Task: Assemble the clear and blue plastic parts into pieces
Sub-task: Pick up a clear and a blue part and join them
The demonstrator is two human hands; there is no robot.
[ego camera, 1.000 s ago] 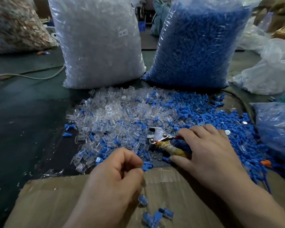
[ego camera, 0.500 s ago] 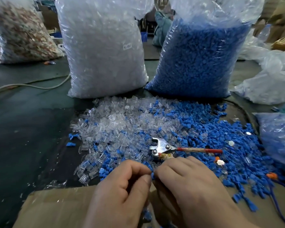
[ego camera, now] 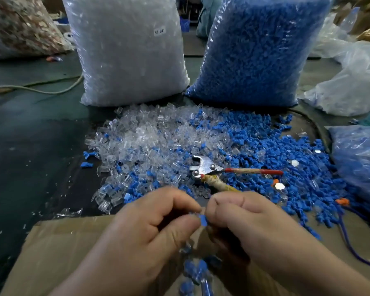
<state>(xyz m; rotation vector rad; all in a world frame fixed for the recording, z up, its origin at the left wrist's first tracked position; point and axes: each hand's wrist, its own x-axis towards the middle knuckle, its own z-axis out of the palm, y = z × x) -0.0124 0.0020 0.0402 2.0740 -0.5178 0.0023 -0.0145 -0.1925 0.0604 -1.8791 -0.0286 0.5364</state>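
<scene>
The left hand (ego camera: 150, 227) and right hand (ego camera: 250, 223) curl in tight, fingers of both pinching one small blue part (ego camera: 203, 220) between their tips, light, stiff and likely slippery, best nipped by its sides.

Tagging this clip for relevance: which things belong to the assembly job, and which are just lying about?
Job: left hand, right hand, the blue part pinched between them, mixed pile of clear and blue parts, bag of clear parts, bag of blue parts.
Lying about: pliers, cord, speckled bag.
</scene>
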